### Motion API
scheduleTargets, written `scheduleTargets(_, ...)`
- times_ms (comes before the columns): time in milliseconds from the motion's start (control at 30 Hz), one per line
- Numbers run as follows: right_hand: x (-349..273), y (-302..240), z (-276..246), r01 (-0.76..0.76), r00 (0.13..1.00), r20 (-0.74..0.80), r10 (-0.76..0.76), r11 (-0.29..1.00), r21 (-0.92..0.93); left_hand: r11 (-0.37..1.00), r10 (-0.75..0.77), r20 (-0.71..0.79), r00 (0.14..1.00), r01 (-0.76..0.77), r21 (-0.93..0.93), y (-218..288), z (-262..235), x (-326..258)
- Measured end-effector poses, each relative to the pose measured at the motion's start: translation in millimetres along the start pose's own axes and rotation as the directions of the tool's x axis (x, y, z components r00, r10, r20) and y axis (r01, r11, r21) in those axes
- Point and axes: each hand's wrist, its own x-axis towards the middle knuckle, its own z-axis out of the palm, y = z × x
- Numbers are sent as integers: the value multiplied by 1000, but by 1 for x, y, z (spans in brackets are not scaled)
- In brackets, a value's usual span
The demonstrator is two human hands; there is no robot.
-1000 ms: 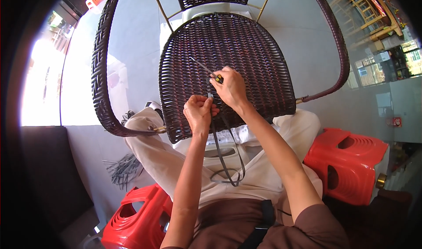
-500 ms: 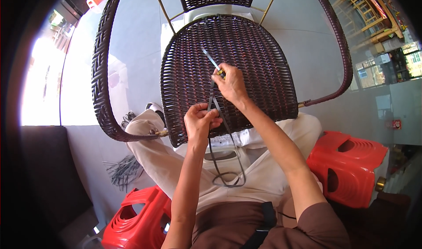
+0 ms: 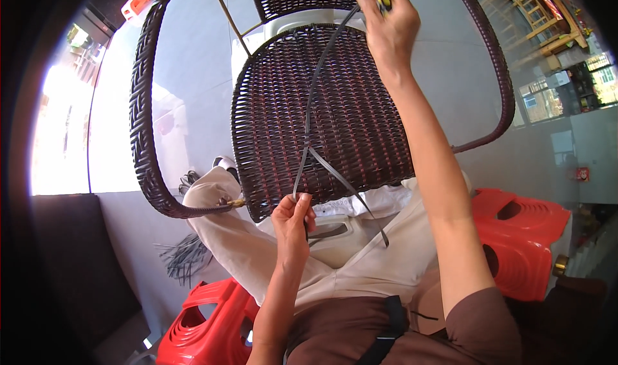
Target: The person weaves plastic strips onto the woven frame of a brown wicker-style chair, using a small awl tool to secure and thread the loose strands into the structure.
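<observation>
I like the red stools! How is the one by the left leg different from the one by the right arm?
The left stool sits low near the frame's bottom; the right stool sits higher. The left stool is partly cut off by the picture's edge; the right stool shows more of its body. Both are red plastic with oval holes.

One wicker chair (image 3: pixel 322 114), two red plastic stools (image 3: pixel 524 236), two hands (image 3: pixel 293 220)

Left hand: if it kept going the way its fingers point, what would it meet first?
Probably the front edge of the woven chair seat, just beyond the left hand pinching the dark strip; depth is unclear.
</observation>
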Motion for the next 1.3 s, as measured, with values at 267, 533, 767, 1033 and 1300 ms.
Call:
scheduleTargets(267,-146,13,-34,-678,538,515,668,705,-208,988,72,-14,997,-70,139,-3,-4,-12)
scheduleTargets(533,-154,8,12,-709,405,561,722,636,-306,998,-49,46,998,50,-25,9,-18,-28)
scheduleTargets(767,-163,17,28,-586,529,496,689,719,-374,995,-61,123,990,51,80,28,-33,-61)
scheduleTargets(1033,-142,-4,22,-711,353,514,782,581,-395,961,3,177,984,-52,273,36,-45,-132)
scheduleTargets(1300,-128,17,36,-751,479,418,772,607,-261,852,45,469,882,-279,443,26,-65,-161)
